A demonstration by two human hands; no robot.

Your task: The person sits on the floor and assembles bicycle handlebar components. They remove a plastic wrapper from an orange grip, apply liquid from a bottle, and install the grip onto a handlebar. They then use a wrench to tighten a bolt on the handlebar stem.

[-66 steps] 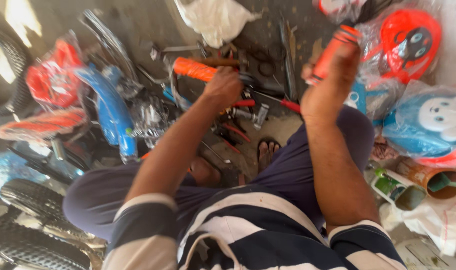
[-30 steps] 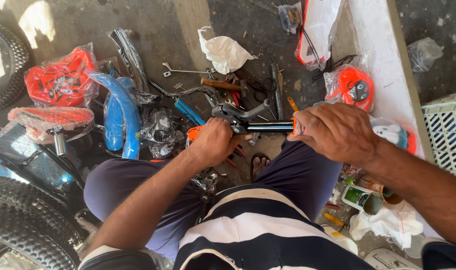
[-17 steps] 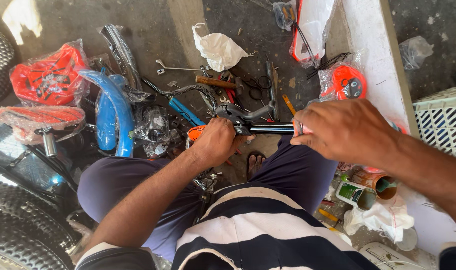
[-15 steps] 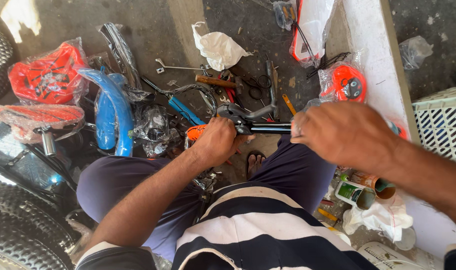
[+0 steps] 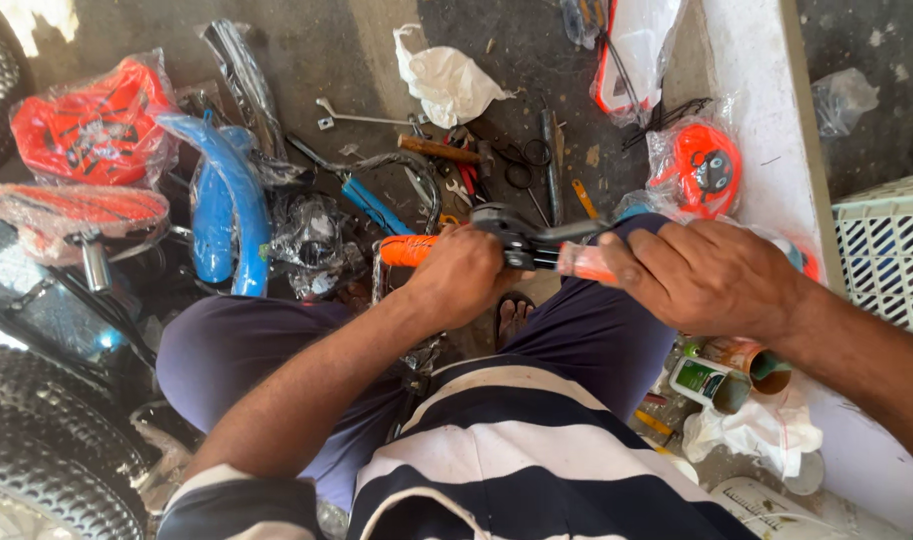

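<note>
Head view looks down on a person seated low on the floor [image 5: 306, 40], knees spread, among bicycle parts. Judging from how things lie, the work is mid-way: many parts are still in plastic wrap, loose tools are strewn about, and one handlebar is being worked on with a wrench.

Largest first: two knobby tyres [image 5: 46, 470] lie well to the left of the left grip, with a wrapped orange saddle [image 5: 71, 210] and an orange plastic panel [image 5: 91, 120] beyond them. A blue mudguard [image 5: 226, 200] lies nearer, left of the left grip. Ahead of both grips sits a scatter of tools [image 5: 476, 165] and a crumpled white bag [image 5: 451, 85]. To the right of the right grip runs a white ledge [image 5: 766, 110], with a white crate [image 5: 891, 250] on its far side and a wrapped orange part [image 5: 701, 170] just ahead of the hand.

The left hand [image 5: 461, 280] is pressed together around the handlebar [image 5: 416, 250], whose orange rubber sleeve shows just to its left; the forearm slants up from the lower left. The right hand [image 5: 711, 275] is wrapped shut around the orange handle of an adjustable wrench [image 5: 536, 240], its head lying between the two grips, touching the left hand's knuckles. The right forearm comes in from the lower right, wrist bent inward. Whether the wrench jaws bite a nut cannot be told; the left hand hides it.
</note>
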